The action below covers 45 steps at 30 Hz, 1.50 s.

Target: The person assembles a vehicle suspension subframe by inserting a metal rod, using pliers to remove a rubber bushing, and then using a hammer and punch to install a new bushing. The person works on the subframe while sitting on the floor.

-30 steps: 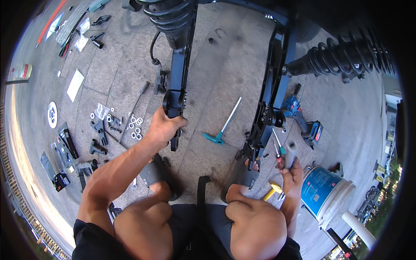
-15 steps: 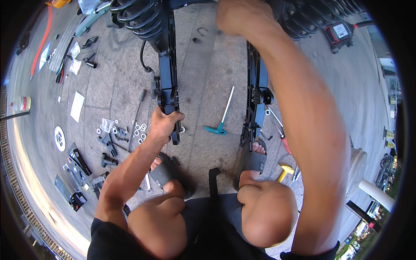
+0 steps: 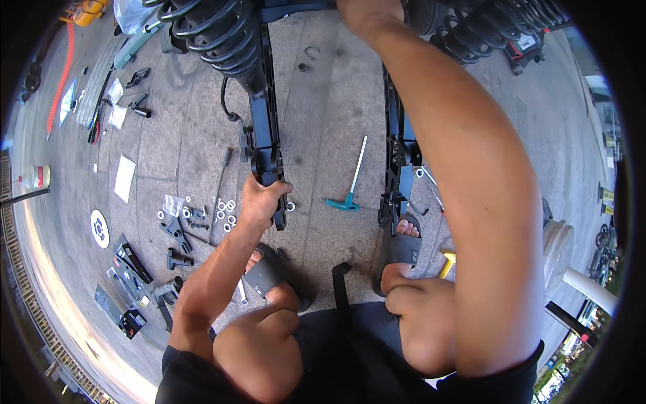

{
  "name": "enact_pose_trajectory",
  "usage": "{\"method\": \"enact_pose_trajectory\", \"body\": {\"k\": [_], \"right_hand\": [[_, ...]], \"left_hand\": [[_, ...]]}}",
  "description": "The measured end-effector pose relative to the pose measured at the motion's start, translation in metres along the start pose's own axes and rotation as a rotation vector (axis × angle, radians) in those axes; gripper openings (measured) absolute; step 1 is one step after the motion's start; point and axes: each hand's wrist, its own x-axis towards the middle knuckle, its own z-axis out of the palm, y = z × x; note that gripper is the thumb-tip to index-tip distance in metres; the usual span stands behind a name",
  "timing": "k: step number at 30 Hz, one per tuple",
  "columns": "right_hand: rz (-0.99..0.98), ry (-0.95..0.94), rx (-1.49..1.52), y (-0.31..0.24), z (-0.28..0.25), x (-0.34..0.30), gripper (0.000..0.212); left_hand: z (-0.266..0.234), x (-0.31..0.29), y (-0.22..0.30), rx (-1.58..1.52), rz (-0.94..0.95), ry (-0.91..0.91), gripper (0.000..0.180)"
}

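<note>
My left hand (image 3: 259,202) is closed around the lower end of a dark metal frame arm (image 3: 268,121), its thumb lying across the top. Above that arm sits a black coil spring (image 3: 219,40). My right hand (image 3: 369,15) reaches to the top edge of the view, beside the right end of a dark crossbar (image 3: 299,8). It looks curled, but what it holds is hidden. My right forearm partly covers a second frame arm (image 3: 398,168), which runs parallel to the first. Between the two arms a teal T-handle hex key (image 3: 346,203) lies on the paving.
Washers (image 3: 227,215), black brackets (image 3: 173,234) and a long rod tool (image 3: 222,175) lie at left. A white sheet (image 3: 124,178) and a red coiled hose (image 3: 60,87) are farther left. Near my right foot lies a yellow hammer (image 3: 447,262). Another coil spring (image 3: 494,30) stands at far right.
My right hand has moved slightly up, more of it now beyond the top edge. The left hand keeps its grip on the frame arm. The whole view has shifted a little.
</note>
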Motion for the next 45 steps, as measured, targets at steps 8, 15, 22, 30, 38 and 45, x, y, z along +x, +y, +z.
{"method": "enact_pose_trajectory", "body": {"k": [8, 15, 22, 30, 38, 45], "right_hand": [[-0.012, 0.041, 0.018, 0.011, 0.028, 0.021, 0.038], [0.086, -0.105, 0.069, 0.001, 0.022, 0.031, 0.037], [0.138, 0.091, 0.156, -0.007, 0.017, 0.017, 0.040], [0.060, 0.106, 0.158, -0.030, 0.020, 0.024, 0.043], [0.083, 0.077, 0.320, -0.033, 0.034, 0.028, 0.041], [0.069, 0.252, 0.283, -0.033, 0.030, 0.024, 0.039]], "left_hand": [[0.000, 0.000, 0.001, 0.008, -0.037, 0.005, 0.026], [0.001, -0.001, 0.003, 0.017, -0.046, 0.042, 0.023], [0.000, -0.001, 0.006, 0.007, -0.013, 0.016, 0.021], [-0.001, -0.002, 0.007, -0.010, -0.015, 0.015, 0.021], [0.004, -0.006, 0.012, -0.042, 0.029, -0.006, 0.016], [0.007, -0.009, 0.017, -0.074, 0.034, 0.012, 0.013]]}}
